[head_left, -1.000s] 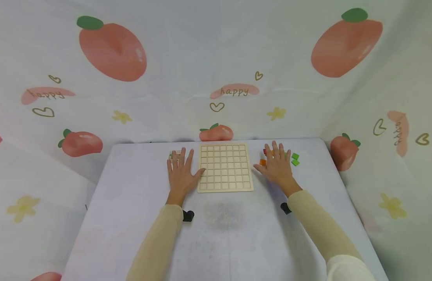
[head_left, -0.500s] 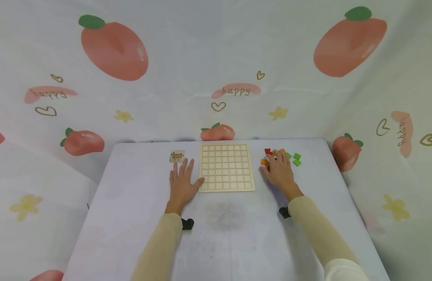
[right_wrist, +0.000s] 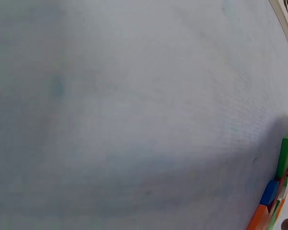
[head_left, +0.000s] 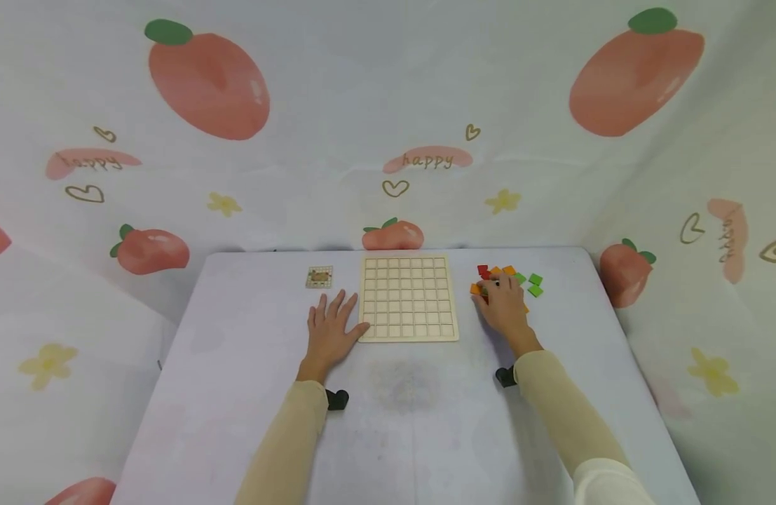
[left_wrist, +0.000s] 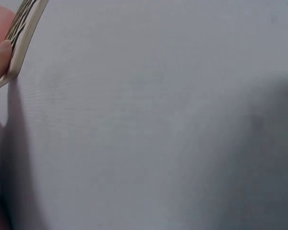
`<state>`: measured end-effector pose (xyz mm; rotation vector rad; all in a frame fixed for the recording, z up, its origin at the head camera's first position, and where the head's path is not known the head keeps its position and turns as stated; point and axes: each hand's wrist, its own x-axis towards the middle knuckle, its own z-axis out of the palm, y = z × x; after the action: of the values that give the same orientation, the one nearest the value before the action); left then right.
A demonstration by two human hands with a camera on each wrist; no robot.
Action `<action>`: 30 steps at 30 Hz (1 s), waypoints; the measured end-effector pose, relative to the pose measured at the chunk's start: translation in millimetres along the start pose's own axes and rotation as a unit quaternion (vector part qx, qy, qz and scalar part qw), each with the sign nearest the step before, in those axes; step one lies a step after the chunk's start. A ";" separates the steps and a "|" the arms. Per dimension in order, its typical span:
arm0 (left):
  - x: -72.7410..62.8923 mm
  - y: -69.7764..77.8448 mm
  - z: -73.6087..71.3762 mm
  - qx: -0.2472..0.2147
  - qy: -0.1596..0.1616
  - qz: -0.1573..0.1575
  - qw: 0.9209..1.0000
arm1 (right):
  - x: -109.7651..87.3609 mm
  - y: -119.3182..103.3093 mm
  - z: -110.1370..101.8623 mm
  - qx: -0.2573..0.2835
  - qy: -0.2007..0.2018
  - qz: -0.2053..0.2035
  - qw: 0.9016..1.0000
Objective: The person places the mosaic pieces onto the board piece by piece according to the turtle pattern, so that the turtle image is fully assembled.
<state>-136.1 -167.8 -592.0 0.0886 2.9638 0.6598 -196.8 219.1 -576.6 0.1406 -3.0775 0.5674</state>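
Observation:
A pale wooden board (head_left: 408, 298) with a grid of square recesses lies flat in the head view. My left hand (head_left: 329, 335) rests at its left side with fingers spread, the thumb on the board's lower left corner; the left wrist view has that thumb (left_wrist: 1, 60) on the edge. To the right, my right hand (head_left: 505, 307) reaches down with bent fingers among small coloured tiles, including a red tile (head_left: 483, 270) and an orange tile (head_left: 509, 271). I cannot tell whether it grips one. Its fingertips are mostly hidden. A green tile (right_wrist: 285, 155) and blue tile (right_wrist: 269, 192) show in the right wrist view.
A small card (head_left: 320, 276) printed with a gridded picture lies beyond my left fingertips. Two green tiles, one being the nearer green tile (head_left: 535, 290), lie right of the pile. A patterned cloth (head_left: 337, 91) hangs behind the white table (head_left: 236, 365).
The left hand has drawn back toward me, uncovering the card, its thumb staying at the board. The right hand's fingers have gone from spread over the tiles to bent down among them.

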 end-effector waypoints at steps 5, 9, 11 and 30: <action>3.7 2.0 -2.5 0.005 -0.016 0.002 1.000 | 3.6 -2.6 -4.2 0.001 -0.003 0.015 1.000; 4.8 0.1 -1.2 0.014 -0.021 -0.005 1.000 | 6.4 -4.5 -5.5 0.008 -0.013 0.017 1.000; 4.1 -1.1 0.0 0.013 -0.026 -0.006 1.000 | 6.9 -4.7 -5.1 0.011 -0.018 0.017 1.000; 0.1 1.5 -3.5 -0.012 -0.028 -0.009 0.999 | 21.9 -36.2 -6.4 0.003 -0.023 -0.040 0.999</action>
<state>-136.5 -167.9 -588.2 0.0759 2.8981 0.6779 -215.4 185.8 -557.2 0.2789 -3.0974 0.5785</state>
